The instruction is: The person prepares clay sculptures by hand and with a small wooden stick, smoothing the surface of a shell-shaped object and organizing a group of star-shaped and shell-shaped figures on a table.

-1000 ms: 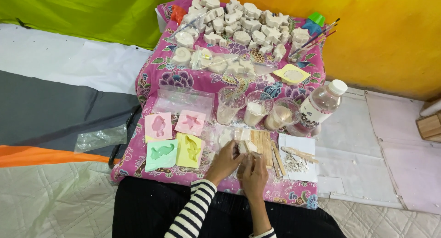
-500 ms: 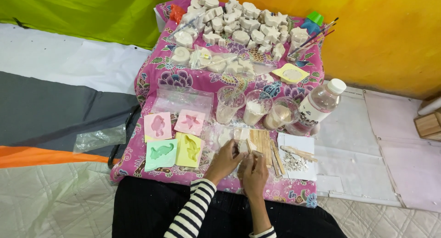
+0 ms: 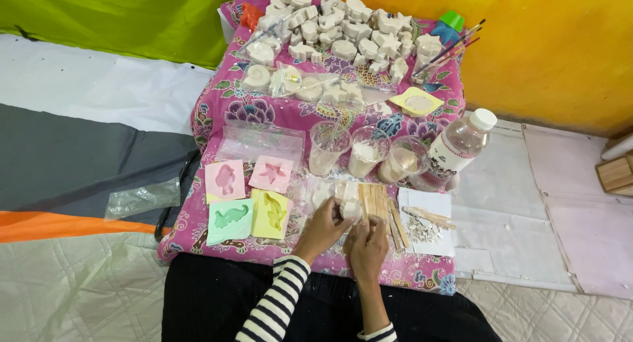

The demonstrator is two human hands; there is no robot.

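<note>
Both hands meet at the near edge of the desk [image 3: 217, 127]: the left hand [image 3: 323, 228] and the right hand [image 3: 368, 248] together grip a small white plaster piece [image 3: 349, 210]. Just beside them lie wooden sticks [image 3: 377, 200] and four coloured moulds [image 3: 247, 197]. Farther on stand three plastic cups [image 3: 366, 154], a bottle [image 3: 455, 147], then many white plaster casts [image 3: 343, 25].

Bright, even, soft light — shadows faint, no glare; sharp throughout, edges slightly bowed.

Both hands (left hand [image 3: 322, 228], right hand [image 3: 368, 248]) holding white plaster piece [image 3: 349, 210], moulds [image 3: 249, 197] beside
</note>
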